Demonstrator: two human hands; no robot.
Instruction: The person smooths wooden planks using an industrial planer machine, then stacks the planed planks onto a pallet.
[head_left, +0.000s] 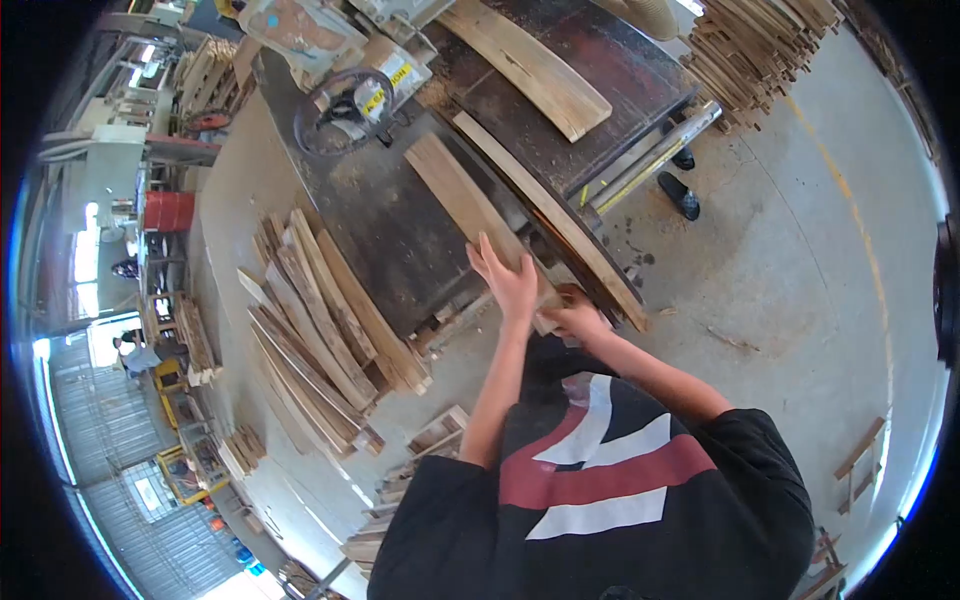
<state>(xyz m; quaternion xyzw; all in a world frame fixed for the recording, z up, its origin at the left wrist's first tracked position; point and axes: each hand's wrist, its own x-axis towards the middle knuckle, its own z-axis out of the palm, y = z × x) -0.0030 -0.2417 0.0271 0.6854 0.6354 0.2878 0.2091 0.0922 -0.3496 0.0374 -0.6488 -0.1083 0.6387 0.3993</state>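
Observation:
A flat wooden board (455, 190) lies slantwise on the dark machine table, its near end reaching over the table's edge towards my body. My left hand (508, 283) rests against the board near that end, with fingers stretched out and thumb apart. At the near end, my right hand (578, 318) has its fingers closed around the board; part of its grip is hidden. Just right of this board runs a long narrow wooden strip (550, 215), apart from both hands.
The machine has a handwheel (345, 112) and a dark table (370, 220). A wide curved plank (535, 75) lies on its far right part. Stacked boards (315, 325) stand left, and more sticks (765, 50) at upper right. A metal rail (655, 160) edges the table; sandals (680, 195) are nearby.

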